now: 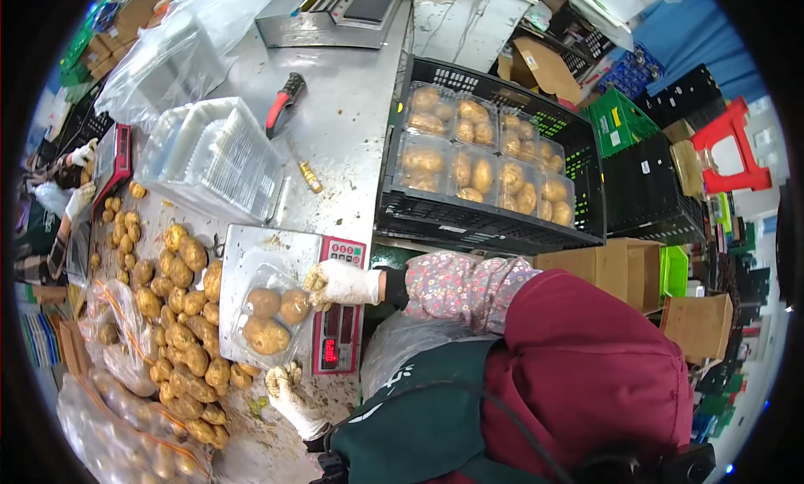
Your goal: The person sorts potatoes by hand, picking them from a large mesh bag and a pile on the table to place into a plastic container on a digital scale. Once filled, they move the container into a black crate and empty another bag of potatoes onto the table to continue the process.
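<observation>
A clear plastic tray [251, 304] holding three potatoes [266, 336] sits on the steel platform of a red-faced scale [338, 325]. My right hand [339, 283], in a dirty white glove, is closed on the tray's far corner beside one potato. My left hand [289, 396], also gloved, rests with its fingers spread at the tray's near edge, next to the loose potato pile [180, 316] on the table.
A stack of empty clear trays [209, 157] lies beyond the scale. A black crate [486, 224] holds several packed potato trays. A red-handled knife [285, 99] lies on the steel table. Bagged potatoes [109, 417] lie near left. Another person's gloved hands [79, 174] work at a second scale [113, 157].
</observation>
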